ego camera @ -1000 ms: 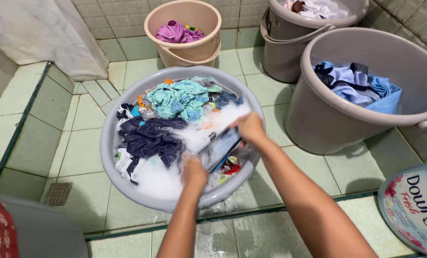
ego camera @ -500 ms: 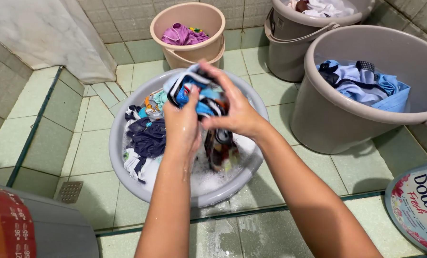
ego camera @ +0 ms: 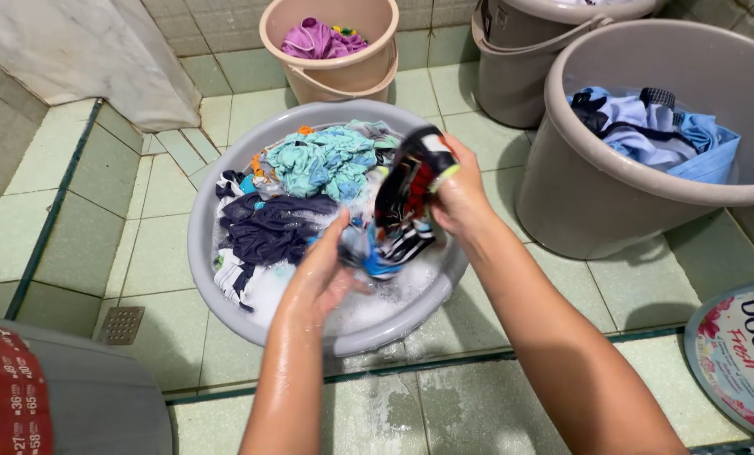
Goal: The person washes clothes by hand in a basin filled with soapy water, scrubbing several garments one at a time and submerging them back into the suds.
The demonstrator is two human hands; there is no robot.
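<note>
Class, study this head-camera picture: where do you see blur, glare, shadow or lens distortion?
Head view: light is soft and even. The multicoloured garment is slightly motion-blurred between the left hand and right hand. Wet sheen glints on the forearms and floor tiles. The large grey bucket casts a soft shadow. Tile lines bow near the edges.

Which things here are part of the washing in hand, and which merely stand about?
In use: left hand; right hand; striped garment; grey basin; suds.

Standing about: pink bucket; big grey tub; grey pail; floor drain; softener pack.
</note>
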